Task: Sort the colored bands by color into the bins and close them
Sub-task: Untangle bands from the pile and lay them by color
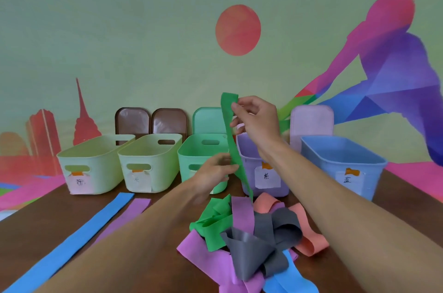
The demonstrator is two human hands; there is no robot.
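The grip of the right hand point(257, 122) pinches the top end of a green band point(227, 120), held up in front of the green bin point(201, 151) at the far edge of the desk point(36, 232). The grip of the left hand point(213, 173) holds the same band lower down. Its bottom end hangs into the pile of bands point(251, 244) near the front edge.

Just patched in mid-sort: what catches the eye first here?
A green band stretched upright at centre, the right hand pinching its top and the left hand holding it lower down. Below it lies a tangled heap of bands; behind stand five open bins in a row.
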